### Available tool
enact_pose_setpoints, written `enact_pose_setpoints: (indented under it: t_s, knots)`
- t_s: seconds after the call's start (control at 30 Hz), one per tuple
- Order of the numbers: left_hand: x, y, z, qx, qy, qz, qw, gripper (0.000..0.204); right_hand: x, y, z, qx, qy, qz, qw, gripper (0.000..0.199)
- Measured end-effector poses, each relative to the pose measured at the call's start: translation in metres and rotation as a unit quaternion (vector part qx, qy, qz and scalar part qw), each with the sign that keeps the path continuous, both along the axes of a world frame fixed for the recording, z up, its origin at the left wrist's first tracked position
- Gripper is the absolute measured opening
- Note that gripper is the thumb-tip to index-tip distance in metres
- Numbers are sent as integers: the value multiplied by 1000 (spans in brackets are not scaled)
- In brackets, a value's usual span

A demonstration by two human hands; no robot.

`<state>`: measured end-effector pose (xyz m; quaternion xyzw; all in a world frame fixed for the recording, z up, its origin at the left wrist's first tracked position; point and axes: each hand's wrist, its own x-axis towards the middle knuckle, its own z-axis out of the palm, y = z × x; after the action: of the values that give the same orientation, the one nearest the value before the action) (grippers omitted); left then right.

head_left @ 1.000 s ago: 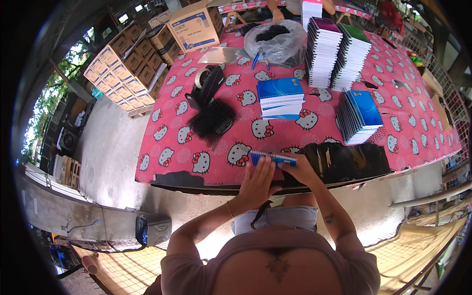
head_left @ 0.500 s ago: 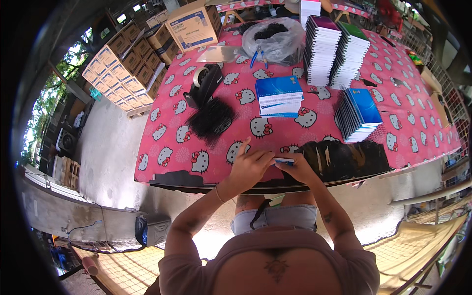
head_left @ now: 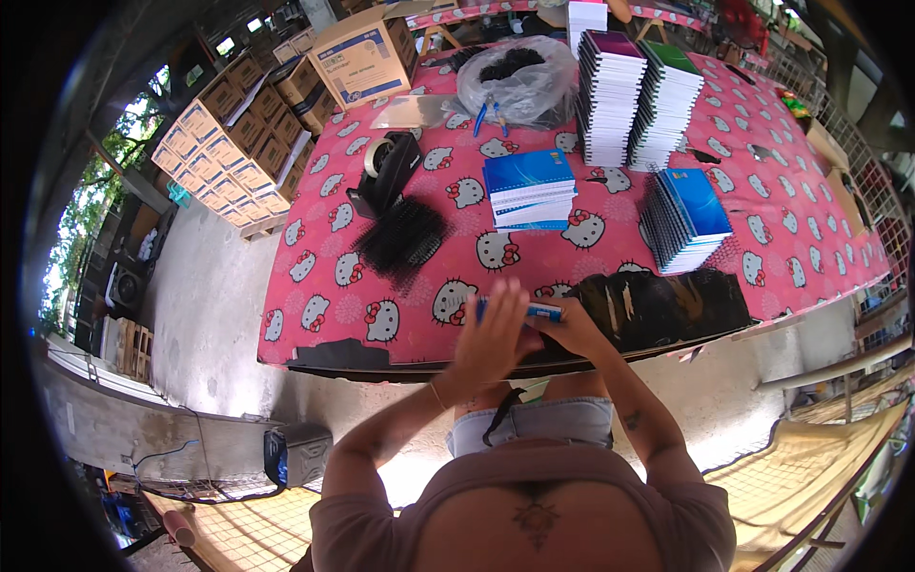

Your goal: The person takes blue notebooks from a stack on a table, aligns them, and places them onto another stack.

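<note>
At the near edge of the pink cartoon-cat tablecloth (head_left: 315,286), both my hands hold a thin blue notebook (head_left: 534,310). My left hand (head_left: 491,334) lies flat against its near face, fingers spread upward. My right hand (head_left: 572,329) grips its right end from below. Just right of my hands lies a heap of black plastic covers (head_left: 667,305). Beyond my hands sits a short stack of blue notebooks (head_left: 529,189), and a slanted pile of blue spiral notebooks (head_left: 686,219) stands to the right.
Two tall notebook stacks (head_left: 639,95) rise at the back, beside a clear bag of black binding combs (head_left: 515,76). A black tape dispenser (head_left: 386,172) and loose black combs (head_left: 405,238) lie on the left. Cardboard boxes (head_left: 238,133) are stacked left of the table; concrete floor lies below.
The notebook has come up off the table edge toward me and tilted. My left hand has shifted from its top onto its near face.
</note>
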<state>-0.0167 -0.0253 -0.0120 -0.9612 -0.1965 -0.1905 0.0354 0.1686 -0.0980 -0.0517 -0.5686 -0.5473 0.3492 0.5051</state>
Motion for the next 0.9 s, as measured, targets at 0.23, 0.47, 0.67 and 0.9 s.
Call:
enact_pose_setpoints:
  t_s: [0.23,0.47,0.67,0.9]
  knots:
    - [11,16,8,88,27,17,996,82,-5,7,-5,48,-12,10,999,35]
    - [24,23,25,123,-23,44,991,81,-2,5,3,10,-22,16,1000,37]
    - [-2,1,-22,57,6,-78,995,81,-1,8,-4,24,-54,14,998,31]
    - [4,-8,-5,-17,-81,-78,994,61,1,8,-8,23,-15,20,999,33]
